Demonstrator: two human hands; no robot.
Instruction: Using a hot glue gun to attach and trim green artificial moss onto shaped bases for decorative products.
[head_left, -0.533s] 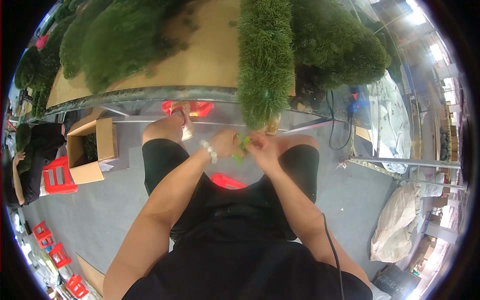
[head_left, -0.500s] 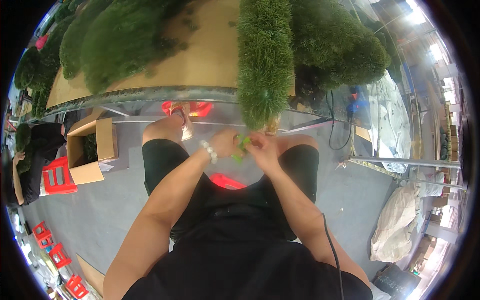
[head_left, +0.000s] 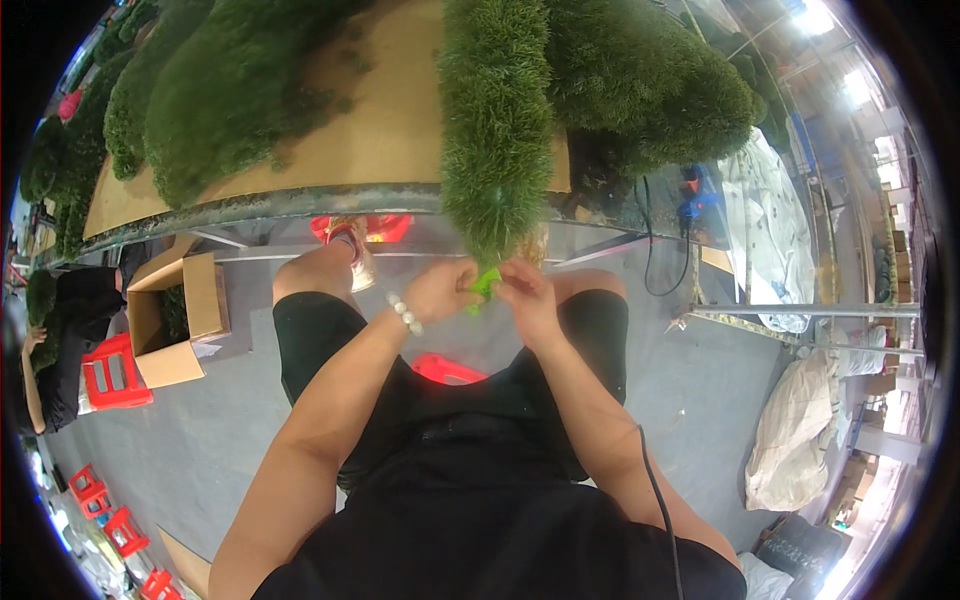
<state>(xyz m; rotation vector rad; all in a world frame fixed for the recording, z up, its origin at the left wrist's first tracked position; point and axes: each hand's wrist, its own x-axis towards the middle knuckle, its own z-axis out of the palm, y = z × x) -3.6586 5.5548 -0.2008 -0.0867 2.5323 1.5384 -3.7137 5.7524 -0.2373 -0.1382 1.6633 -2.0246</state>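
My left hand (head_left: 440, 291) and my right hand (head_left: 528, 297) meet just below the edge of the work table, both pinching a small bright green piece (head_left: 484, 286). A bead bracelet sits on my left wrist. Right above the hands hangs the end of a long green bushy garland (head_left: 497, 120), which runs up across the brown table top (head_left: 380, 120). The green piece touches the garland's lower tip. I am seated, with my knees under the table edge.
More green bushy garlands (head_left: 215, 90) lie piled on the table at left and right. An open cardboard box (head_left: 170, 315) and red plastic stools (head_left: 112, 372) stand on the grey floor at left. A person in black (head_left: 60, 340) is at far left. White sacks (head_left: 790, 450) lie at right.
My hands stay together at the garland's tip; the green piece has shifted slightly between my fingers.
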